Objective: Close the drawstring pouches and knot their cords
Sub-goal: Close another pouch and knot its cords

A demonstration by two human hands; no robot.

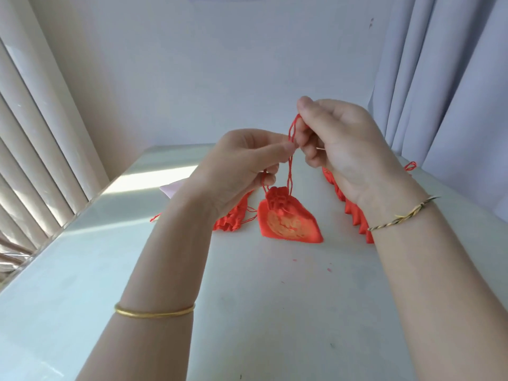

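A small red drawstring pouch [288, 220] with a gold emblem hangs just above the white table, its mouth gathered closed. Its red cords [290, 160] run up from the neck. My left hand [242, 166] pinches the cords between thumb and forefinger, and a second cord loop passes under its lower fingers. My right hand [338, 144], higher and to the right, pinches the upper loop of the same cords at its fingertips.
More red pouches lie on the table: a pile [233, 218] behind my left hand and a row [354, 213] partly hidden behind my right wrist. A pale pink item [170, 189] lies further back. Curtains flank the table [261, 298] on both sides.
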